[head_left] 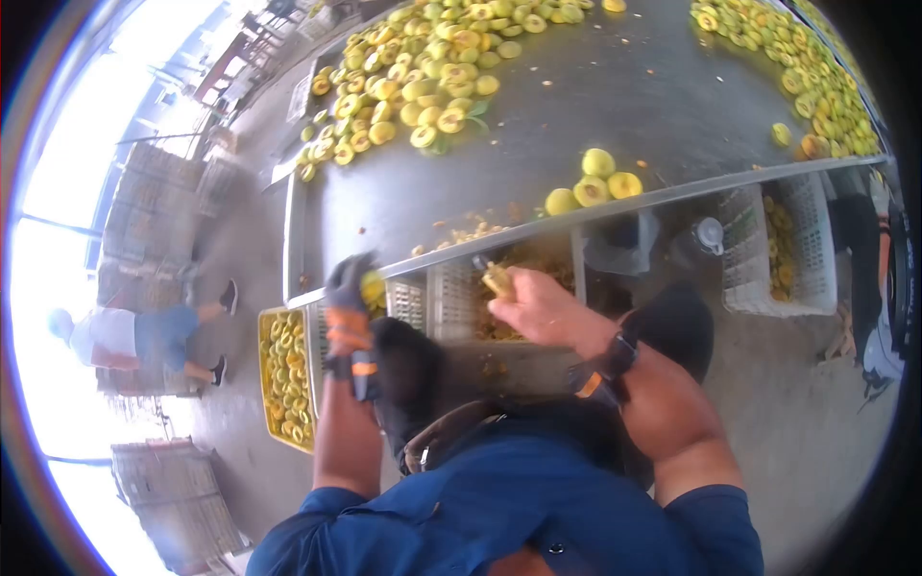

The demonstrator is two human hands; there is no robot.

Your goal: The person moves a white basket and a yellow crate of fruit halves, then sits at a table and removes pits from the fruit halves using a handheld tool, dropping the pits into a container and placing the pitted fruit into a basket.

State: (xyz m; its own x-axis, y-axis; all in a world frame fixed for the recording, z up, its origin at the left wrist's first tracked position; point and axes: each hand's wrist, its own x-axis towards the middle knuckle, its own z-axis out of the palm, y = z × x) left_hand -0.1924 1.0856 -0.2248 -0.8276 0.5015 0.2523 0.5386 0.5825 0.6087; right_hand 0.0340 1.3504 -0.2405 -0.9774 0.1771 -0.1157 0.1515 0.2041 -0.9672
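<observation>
My left hand (348,293), in a dark glove with an orange cuff, is closed around a yellow-green peach half (373,286) just off the table's near edge. The glove hides part of the fruit. Bare fingers of my right hand (543,305) grip a short pitting tool (497,279) with a yellowish handle and a small dark tip. It is over a white crate (459,302) with brownish scraps below the edge. A few peach halves (597,182) sit together on the metal table (538,120), beyond my right hand. Loose pits (471,233) lie near the rim.
Large heaps of peach halves (432,67) cover the table's far left, and more peach halves (816,86) the far right. A yellow crate of peach halves (286,379) stands lower left, a white crate (802,250) at right. A person (144,336) walks at left near stacked crates (149,206).
</observation>
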